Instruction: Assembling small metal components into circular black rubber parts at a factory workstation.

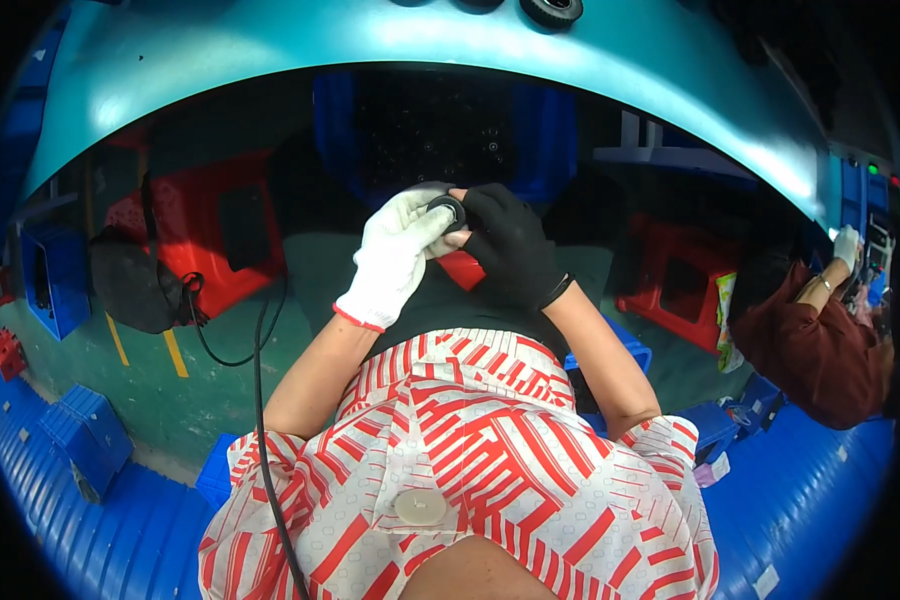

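A small black ring-shaped part (454, 207) with a pale centre is held between both hands, in front of my lap. My left hand (395, 250), in a white knit glove with a red cuff, closes on it from the left, its thumb over the face. On the other side my right hand (510, 240) grips the rim; it wears a black glove that leaves the thumb and a fingertip bare. Just below the hands shows a patch of red (462, 270) whose kind I cannot make out.
A teal table (370, 45) curves across the top, bearing black wheel-like parts (552, 10). Under it stands a blue bin (545, 140). Red stools (195, 235) and a black bag (135, 280) are at left. A dark cable (262, 430) hangs down. Another person (820, 340) works at right.
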### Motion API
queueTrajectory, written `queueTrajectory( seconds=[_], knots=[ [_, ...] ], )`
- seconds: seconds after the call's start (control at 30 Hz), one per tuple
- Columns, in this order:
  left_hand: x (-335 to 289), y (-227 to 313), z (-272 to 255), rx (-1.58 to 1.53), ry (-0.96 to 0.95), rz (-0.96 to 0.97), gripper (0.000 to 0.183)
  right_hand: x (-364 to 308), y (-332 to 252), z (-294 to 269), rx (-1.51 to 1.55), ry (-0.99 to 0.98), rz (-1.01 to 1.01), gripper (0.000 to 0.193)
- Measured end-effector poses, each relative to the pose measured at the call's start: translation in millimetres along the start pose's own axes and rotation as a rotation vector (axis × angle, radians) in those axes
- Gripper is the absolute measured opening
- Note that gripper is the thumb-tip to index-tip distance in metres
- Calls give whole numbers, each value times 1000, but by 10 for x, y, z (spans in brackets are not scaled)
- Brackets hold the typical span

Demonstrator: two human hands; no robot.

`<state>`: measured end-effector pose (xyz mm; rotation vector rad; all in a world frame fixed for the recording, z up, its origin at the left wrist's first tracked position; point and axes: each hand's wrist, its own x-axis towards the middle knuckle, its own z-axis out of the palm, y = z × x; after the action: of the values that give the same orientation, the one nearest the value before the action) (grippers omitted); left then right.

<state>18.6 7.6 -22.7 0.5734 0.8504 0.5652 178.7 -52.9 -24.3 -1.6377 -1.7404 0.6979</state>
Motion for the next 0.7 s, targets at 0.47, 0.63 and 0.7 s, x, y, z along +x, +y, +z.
queueTrajectory(
  seconds=[0.47,0.63,0.7],
  knots=[
    [9,-79,-25,-217,5,-62,22,-53,-96,80,4,156,-36,35],
    [-19,-44,28,-37,47,-21,27,-50,-61,84,-5,183,-59,34],
    [-6,-44,25,-25,38,-19,27,-30,-64,66,-4,184,-70,33]
  ],
)
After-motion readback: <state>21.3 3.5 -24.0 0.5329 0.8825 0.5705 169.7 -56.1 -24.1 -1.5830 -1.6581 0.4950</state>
